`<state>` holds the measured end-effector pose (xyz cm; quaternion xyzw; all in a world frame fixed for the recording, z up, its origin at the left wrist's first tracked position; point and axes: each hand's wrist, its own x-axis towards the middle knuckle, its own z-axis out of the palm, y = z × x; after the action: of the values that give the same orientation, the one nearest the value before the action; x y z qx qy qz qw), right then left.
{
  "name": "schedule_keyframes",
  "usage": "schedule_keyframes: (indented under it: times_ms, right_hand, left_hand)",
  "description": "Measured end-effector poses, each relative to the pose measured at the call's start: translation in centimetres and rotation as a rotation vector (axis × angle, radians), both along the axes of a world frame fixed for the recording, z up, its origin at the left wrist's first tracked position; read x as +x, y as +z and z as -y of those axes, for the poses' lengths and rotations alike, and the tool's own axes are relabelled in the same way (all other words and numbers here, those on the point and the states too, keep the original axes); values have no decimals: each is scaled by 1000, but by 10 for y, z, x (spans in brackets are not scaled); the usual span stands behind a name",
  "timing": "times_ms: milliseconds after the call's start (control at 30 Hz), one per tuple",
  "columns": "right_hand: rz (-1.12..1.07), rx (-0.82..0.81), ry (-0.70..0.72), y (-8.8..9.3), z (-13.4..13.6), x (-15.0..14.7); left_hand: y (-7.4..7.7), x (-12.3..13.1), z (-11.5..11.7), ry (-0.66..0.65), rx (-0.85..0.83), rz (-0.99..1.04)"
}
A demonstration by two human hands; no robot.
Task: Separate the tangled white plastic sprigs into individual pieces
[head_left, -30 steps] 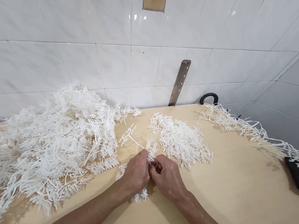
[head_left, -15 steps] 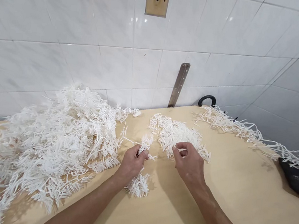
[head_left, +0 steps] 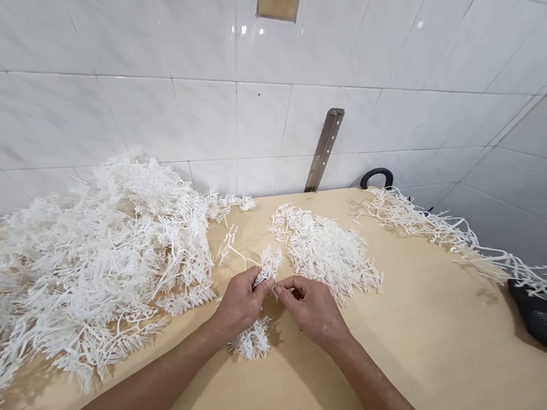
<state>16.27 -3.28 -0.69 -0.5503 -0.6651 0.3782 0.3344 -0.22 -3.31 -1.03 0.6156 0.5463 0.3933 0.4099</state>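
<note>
My left hand is closed around a white branching plastic sprig, whose thin stem reaches out to the left. Right beside it, my right hand pinches at the sprig's edge, thumb and forefinger pressed together; whatever small piece lies between those fingertips is too small to make out. Below my left hand another tuft of the white sprig shows over the table. Beyond my hands lies a low heap of small white pieces. A large pile of white sprigs spreads over the left side.
Bare, branching white stems lie along the table's far right edge. A black handle rises behind them, and a black chair-like part is at the right. A metal strip leans on the tiled wall behind the wooden table.
My right hand has moved left and nearer, from the heap of small pieces to the sprig in my left hand. My left hand keeps its hold. The view has shifted slightly.
</note>
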Motion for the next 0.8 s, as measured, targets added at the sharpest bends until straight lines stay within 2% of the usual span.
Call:
schedule_keyframes:
  times_ms: [133,233,333,400,567,633,700,800]
  right_hand:
    - [18,13,-24,0,2,-5]
    - [4,-53,-67,-2,1,-8]
    - [-47,-146,-148,-6,-3,-5]
    - [-122,-176,-148,-10,-6,0]
    - [-337,-174,-185,-13,-12,15]
    - [-429,-212,-134,-10,-11,17]
    - [-489,-282,-25,-6,-8,16]
    - [-482,-355,91,-3,-4,12]
  left_hand:
    - [1,2,3,6,50,-81]
    - [3,4,8,-13,91,-87]
    - [4,6,10,-66,78,-2]
    - [3,6,10,-87,28,95]
    - [3,6,6,-41,-105,243]
    - [4,6,5,-28,-106,256]
    - [6,6,5,-22,-87,250]
    - [6,6,5,-31,-48,214]
